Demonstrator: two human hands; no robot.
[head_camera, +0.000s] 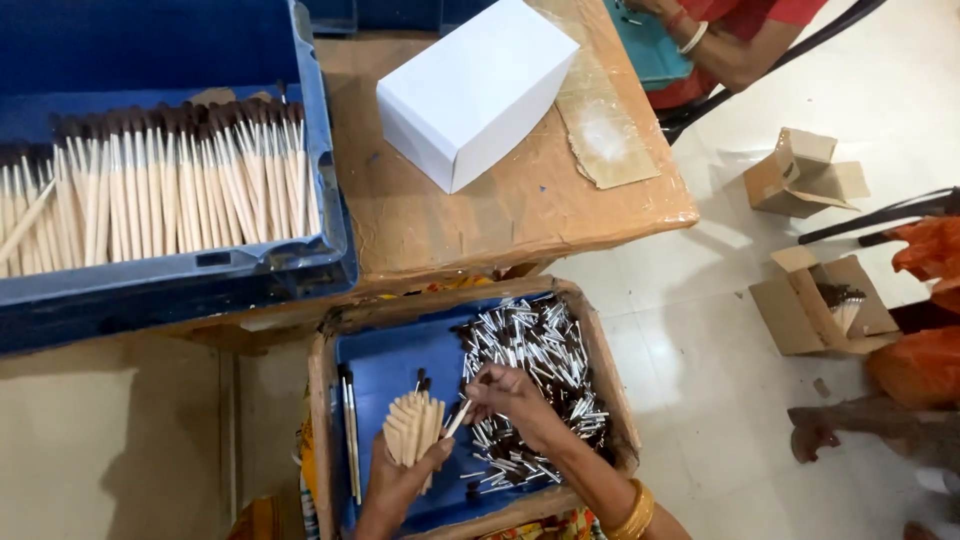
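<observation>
Fingers of my left hand (400, 478) are curled shut around a fanned bunch of pale wooden brush handles (413, 427), gripping it from below so the ends point up and away from me. My right hand (510, 397) is pinched narrow on a single pale wooden handle (457, 418), thumb and forefinger closed on it, its free end touching the right side of the bunch. That wrist bends inward, and a gold bangle (634, 512) sits on the forearm that comes in from the lower right.

Both hands hover over the shallow cardboard tray with a blue lining (322, 400) on my lap. The bunch is above the bare blue middle of the tray; the heap of loose silver-ferruled brush heads with dark bristles (535, 365) fills the tray's right half, just under my right hand. A few thin brushes (350, 430) lie along its left wall.

Beyond the tray stands the brown paper-covered table (520, 210), with a plain white cardboard box (475, 90) near its middle and a blue plastic crate of finished dark-tipped brushes (160, 185) at its left edge.
</observation>
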